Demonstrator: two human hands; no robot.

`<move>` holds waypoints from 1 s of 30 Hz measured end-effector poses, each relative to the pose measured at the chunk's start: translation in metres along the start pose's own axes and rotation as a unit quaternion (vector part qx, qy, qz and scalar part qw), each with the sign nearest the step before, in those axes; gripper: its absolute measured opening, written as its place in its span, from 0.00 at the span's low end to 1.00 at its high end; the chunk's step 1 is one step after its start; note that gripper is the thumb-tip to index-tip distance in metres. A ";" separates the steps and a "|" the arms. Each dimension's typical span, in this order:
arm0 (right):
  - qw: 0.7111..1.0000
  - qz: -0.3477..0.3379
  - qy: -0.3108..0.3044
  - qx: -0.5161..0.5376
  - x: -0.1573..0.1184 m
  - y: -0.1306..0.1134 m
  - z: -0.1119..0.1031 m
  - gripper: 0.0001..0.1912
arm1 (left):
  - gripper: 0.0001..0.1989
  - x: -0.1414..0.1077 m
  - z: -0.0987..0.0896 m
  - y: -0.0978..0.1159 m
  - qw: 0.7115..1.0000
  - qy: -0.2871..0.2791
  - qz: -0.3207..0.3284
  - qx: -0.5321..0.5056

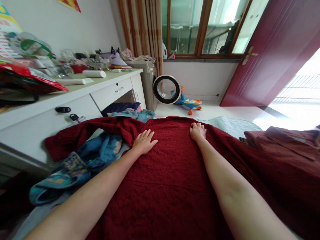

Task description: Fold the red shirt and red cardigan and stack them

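Note:
A dark red long-sleeved garment (166,166) lies spread in front of me, one sleeve stretched to the left. My left hand (144,142) rests flat on its upper left part, fingers apart. Near the upper right edge, my right hand (198,132) is closed, its fingers curled into the red cloth. Blue patterned clothes (100,148) are bunched under and beside the left sleeve. To the right lies a folded brownish-red garment (290,141), partly beside the red cloth. A pale blue cloth (230,125) shows beyond the right hand.
A white desk (110,88) with drawers and keys in a lock stands at the left, cluttered on top. Past it is a washing machine (147,80) with its round door (166,89) swung open. A blue-orange ride-on toy (188,101) sits on the floor near a red door (252,50).

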State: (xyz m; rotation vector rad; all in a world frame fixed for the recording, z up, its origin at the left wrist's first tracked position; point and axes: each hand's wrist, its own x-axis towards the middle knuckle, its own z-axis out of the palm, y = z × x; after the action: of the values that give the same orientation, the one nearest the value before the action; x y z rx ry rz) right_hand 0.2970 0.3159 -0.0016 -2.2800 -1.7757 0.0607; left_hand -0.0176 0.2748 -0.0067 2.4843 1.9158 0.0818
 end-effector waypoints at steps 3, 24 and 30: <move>0.999 -0.016 -0.031 -0.002 -0.001 0.002 -0.009 0.22 | 0.30 -0.006 0.003 0.003 0.999 0.034 0.011 -0.010; 0.994 -0.019 -0.094 -0.055 -0.133 0.037 -0.032 0.31 | 0.28 -0.007 0.005 0.005 0.998 0.065 0.024 -0.003; 0.994 0.056 -0.035 -0.085 -0.147 0.037 -0.021 0.33 | 0.25 -0.007 0.004 0.006 0.995 0.094 0.036 0.008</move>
State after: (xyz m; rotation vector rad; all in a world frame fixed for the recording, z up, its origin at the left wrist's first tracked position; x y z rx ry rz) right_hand 0.2978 0.1632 -0.0072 -2.5254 -1.7462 0.0114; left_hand -0.0137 0.2664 -0.0104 2.6424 1.8969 0.3109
